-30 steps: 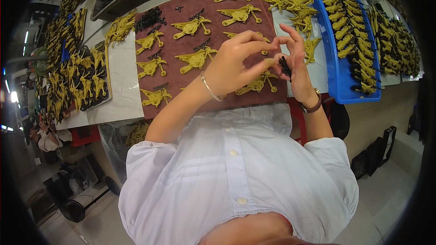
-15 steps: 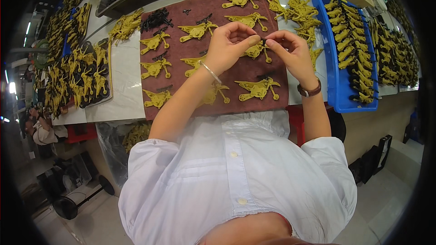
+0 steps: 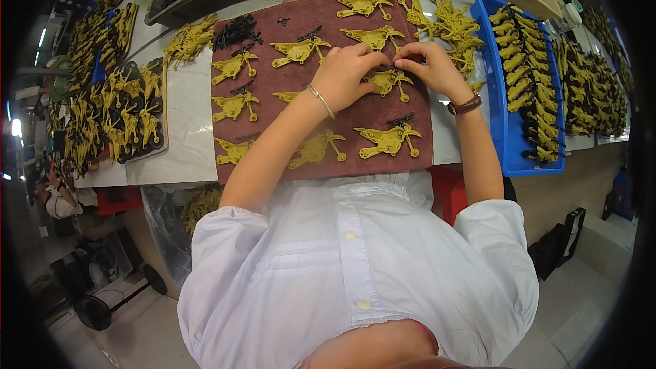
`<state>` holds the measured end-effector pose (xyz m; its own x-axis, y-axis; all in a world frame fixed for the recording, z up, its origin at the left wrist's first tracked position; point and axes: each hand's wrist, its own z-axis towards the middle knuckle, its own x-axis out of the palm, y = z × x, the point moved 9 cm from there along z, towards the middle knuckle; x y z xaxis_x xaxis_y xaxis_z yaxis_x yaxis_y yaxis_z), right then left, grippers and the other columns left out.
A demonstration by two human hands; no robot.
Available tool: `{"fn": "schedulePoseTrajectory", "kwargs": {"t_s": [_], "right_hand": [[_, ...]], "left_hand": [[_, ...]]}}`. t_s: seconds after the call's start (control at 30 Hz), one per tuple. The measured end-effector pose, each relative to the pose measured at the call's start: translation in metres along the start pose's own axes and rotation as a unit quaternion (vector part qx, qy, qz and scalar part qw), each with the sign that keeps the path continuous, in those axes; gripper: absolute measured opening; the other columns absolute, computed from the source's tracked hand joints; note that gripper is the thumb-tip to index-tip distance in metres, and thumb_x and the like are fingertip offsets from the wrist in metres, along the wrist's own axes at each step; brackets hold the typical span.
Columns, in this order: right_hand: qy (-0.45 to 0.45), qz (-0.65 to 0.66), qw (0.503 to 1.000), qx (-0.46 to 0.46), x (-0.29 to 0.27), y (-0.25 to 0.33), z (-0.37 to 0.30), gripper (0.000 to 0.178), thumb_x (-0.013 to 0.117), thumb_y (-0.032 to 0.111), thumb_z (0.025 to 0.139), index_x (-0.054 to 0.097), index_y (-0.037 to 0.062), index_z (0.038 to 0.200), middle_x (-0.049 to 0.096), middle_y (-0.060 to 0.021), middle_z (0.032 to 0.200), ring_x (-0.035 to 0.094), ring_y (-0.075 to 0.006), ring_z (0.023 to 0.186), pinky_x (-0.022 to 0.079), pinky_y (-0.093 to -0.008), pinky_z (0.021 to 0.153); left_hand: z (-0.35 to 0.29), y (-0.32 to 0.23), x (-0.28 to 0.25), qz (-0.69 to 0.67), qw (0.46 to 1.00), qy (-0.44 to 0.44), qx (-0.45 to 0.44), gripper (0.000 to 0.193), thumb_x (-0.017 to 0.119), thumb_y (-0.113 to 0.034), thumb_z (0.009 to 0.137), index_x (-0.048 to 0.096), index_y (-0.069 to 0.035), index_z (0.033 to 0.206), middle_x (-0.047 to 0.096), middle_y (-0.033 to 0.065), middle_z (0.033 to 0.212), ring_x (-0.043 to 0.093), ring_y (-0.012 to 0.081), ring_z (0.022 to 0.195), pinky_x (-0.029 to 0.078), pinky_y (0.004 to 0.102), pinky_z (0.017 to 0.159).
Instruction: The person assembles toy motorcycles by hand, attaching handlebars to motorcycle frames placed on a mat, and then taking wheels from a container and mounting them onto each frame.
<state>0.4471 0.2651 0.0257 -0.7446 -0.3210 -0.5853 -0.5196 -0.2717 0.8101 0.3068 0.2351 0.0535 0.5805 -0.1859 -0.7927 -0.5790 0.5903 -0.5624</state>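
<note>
— Pale counter [image 3: 184,157] runs edge to edge, with a brown mat [image 3: 273,82] covering its middle. See any free space?

— Hardly. Yellow bird-shaped toy pieces [image 3: 236,106] sit in rows across the mat, a blue tray [image 3: 502,137] crowds the right edge, and a dark tray [image 3: 147,154] crowds the left. Bare counter shows only between the mat and the left tray.

— And the hands?

— Left hand [image 3: 348,75] and right hand [image 3: 430,68] meet near the mat's far right corner. Both sets of fingers are pinched on one yellow bird piece [image 3: 388,82] lying on the mat there.
</note>
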Motion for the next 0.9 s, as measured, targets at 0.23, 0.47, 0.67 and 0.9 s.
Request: {"fn": "schedulePoseTrajectory", "kwargs": {"t_s": [0.23, 0.47, 0.67, 0.9], "right_hand": [[-0.038, -0.035, 0.999, -0.018, -0.003, 0.005, -0.006, 0.017, 0.065, 0.018, 0.087, 0.069, 0.0023, 0.091, 0.065, -0.0083, 0.075, 0.058, -0.0158, 0.067, 0.046, -0.0289, 0.063], [-0.121, 0.246, 0.959, 0.073, -0.027, 0.015, -0.012, 0.054, 0.038, 0.047, 0.100, 0.064, 0.0015, 0.112, 0.063, -0.0040, 0.085, 0.047, -0.0116, 0.066, 0.040, -0.0245, 0.062], [-0.107, 0.603, 0.790, -0.020, -0.016, 0.035, -0.002, 0.065, 0.031, 0.054, 0.099, 0.047, -0.0012, 0.129, 0.056, -0.0063, 0.100, 0.041, -0.0104, 0.081, 0.038, -0.0243, 0.070], [-0.064, 0.622, 0.777, -0.073, -0.010, 0.060, 0.008, 0.048, 0.034, 0.037, 0.100, 0.044, -0.0011, 0.128, 0.052, -0.0078, 0.112, 0.045, -0.0130, 0.095, 0.043, -0.0273, 0.085]], "left_hand": [[0.003, -0.003, 0.026, 0.166, 0.980, 0.099, 0.040, 0.044, 0.073, -0.029, 0.076, 0.064, -0.036, 0.118, 0.055, 0.0062, 0.109, 0.057, 0.0250, 0.102, 0.043, 0.0399, 0.082], [0.004, -0.016, 0.016, 0.207, 0.974, 0.048, 0.079, 0.040, 0.072, -0.028, 0.078, 0.066, -0.033, 0.117, 0.054, 0.0067, 0.110, 0.055, 0.0240, 0.105, 0.041, 0.0384, 0.085], [0.026, -0.018, -0.008, -0.266, 0.963, -0.038, -0.026, 0.028, 0.073, -0.020, 0.078, 0.069, -0.007, 0.103, 0.069, 0.0076, 0.092, 0.067, 0.0154, 0.082, 0.052, 0.0316, 0.074], [0.029, -0.012, -0.016, -0.269, 0.951, -0.073, -0.136, 0.026, 0.075, -0.020, 0.078, 0.069, 0.001, 0.092, 0.071, 0.0076, 0.082, 0.067, 0.0132, 0.076, 0.054, 0.0278, 0.071]]}}
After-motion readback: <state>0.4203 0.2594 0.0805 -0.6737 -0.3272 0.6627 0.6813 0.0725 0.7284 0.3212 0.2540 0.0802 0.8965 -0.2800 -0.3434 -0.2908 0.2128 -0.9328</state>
